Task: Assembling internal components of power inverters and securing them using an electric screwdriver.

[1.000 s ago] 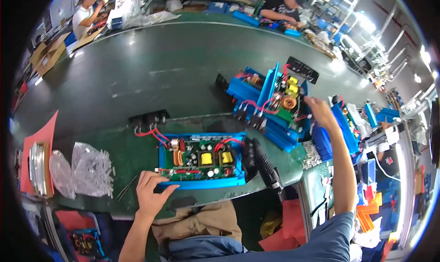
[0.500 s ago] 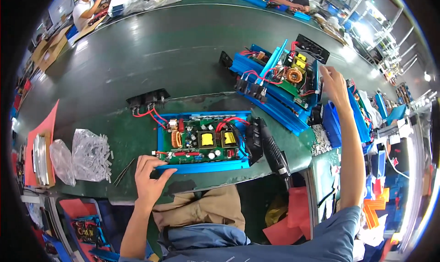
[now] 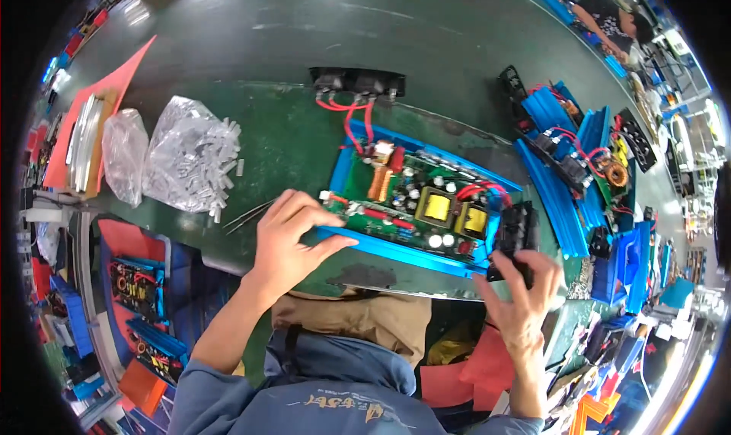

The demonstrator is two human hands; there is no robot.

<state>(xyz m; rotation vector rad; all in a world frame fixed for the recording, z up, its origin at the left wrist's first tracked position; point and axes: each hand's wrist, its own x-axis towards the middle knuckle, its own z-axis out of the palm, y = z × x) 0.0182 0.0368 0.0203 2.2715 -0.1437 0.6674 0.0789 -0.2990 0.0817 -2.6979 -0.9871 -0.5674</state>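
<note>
While the left hand (image 3: 293, 241) pinches the near-left edge of the blue case (image 3: 403, 253), the right hand (image 3: 521, 294) curls at the black panel (image 3: 519, 226), grip unclear; best not strain the red wires (image 3: 485, 187).

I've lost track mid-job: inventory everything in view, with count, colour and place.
Table: one, dark green, middle
Wired housing: one, blue, centre
End panels: two, black, behind the housing and at its right end
Bags: two, clear, left
Tweezers: one pair, grey, by bags
Sheet: one, red, far left
Other housings: several, blue with black panels, right
Wired units: at least two, blue, lower left
Edge clutter: uncountable, mixed colours, right
Co-worker: one, dark top, upper right
Left hand: one, bare, housing's front left corner
Right hand: one, bare, right end panel
</note>
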